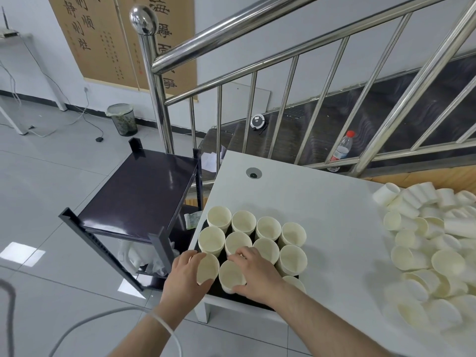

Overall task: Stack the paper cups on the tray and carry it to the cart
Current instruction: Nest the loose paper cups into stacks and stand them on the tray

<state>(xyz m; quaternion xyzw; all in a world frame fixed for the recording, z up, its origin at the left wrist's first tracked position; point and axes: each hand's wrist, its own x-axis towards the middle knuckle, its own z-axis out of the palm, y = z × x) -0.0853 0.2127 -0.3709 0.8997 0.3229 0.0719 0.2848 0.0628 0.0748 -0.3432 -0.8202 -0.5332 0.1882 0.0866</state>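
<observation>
Head view, the only one. Black tray [293, 275] sits at the worktop [296, 197] corner nearest the cart [144, 191], probably so the carry across is short. On the tray: stacks of paper cups [268, 228], mouths up, packed rim to rim in rows; tight packing likely stops the stacks toppling in transit. Left hand [188, 274] is wrapped round the front-left cup stack [207, 267], fingers curled on its outer wall, thumb toward the wrist side. Right hand [255, 274] is draped over the neighbouring cup stack [231, 275], fingers arched past its far rim, thumb under its near rim; it seems to be clamped on it, though the palm covers the contact. Judgement: both hands are seating or squaring the front row against the tray edge. Loose paper cups [432, 243] lie tumbled in a heap on the worktop well to the right of the tray, so stacking does not look finished. The cart's dark top shelf is bare and glossy, just left of the tray. Hard to make out: stack heights, since only rims show; the tray's near edge and right front corner, behind the right forearm; one cup [295, 282] half hidden there; bagged items on the cart's lower shelf.
</observation>
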